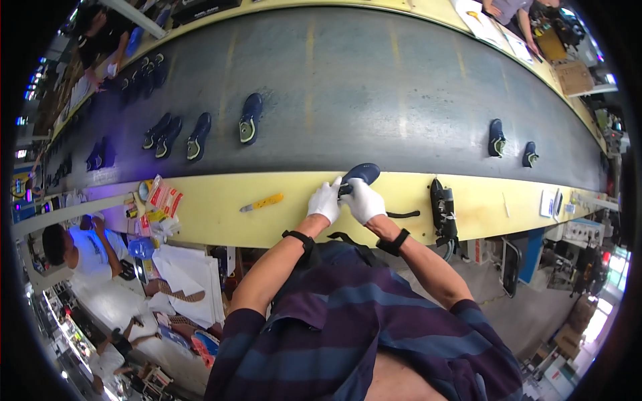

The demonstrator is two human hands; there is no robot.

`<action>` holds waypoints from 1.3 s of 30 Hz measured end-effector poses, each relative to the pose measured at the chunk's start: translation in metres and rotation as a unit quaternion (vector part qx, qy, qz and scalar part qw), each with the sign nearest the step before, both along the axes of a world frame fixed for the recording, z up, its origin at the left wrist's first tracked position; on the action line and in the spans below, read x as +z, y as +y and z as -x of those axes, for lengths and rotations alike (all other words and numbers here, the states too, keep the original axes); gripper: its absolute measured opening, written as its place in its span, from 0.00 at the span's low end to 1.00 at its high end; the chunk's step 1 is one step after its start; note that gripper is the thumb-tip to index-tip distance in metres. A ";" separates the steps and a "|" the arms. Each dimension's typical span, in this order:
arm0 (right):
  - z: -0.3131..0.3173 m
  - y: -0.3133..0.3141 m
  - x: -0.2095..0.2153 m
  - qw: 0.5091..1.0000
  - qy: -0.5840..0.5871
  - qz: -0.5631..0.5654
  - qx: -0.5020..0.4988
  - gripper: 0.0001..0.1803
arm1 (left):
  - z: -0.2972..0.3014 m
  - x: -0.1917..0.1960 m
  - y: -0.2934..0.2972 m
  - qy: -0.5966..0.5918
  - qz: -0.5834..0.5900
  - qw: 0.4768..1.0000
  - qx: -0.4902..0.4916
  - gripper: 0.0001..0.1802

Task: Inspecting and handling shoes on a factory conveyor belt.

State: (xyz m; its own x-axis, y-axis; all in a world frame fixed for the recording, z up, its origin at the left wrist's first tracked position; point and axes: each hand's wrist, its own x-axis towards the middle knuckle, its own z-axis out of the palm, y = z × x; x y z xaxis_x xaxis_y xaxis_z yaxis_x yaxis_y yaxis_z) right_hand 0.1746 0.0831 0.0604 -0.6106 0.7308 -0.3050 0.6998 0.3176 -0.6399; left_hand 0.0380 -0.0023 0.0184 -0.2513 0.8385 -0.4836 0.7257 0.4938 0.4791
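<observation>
Monitoring remotely, I've got left hand (324, 201) and right hand (367, 202), both white-gloved, gripping navy shoe (362, 174), toe toward 1 o'clock, over yellow bench (210, 207)'s far edge. Cutter (263, 202) at their 9 o'clock, black tool (442, 207) at 3.

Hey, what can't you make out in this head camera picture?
- Head view: the navy shoe's near end, hidden by the gloved left hand and right hand.
- Head view: the co-worker at top right, partly cut off by the upper edge.
- Head view: the farthest-left shoes, too small and dark.
</observation>
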 end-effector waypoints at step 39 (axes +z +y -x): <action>0.036 -0.010 -0.031 0.973 -0.072 -0.061 0.213 0.16 | 0.008 -0.149 -0.041 -0.054 -0.085 0.995 0.010 0.15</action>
State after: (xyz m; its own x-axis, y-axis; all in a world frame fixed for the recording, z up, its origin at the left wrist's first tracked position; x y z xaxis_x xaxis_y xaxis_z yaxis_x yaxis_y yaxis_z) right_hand 0.1385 0.0726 0.0298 -0.8233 0.4571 -0.3365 0.5676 0.6651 -0.4853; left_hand 0.0301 -0.0437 -0.1309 -0.2231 0.9060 -0.3596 0.6569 0.4123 0.6313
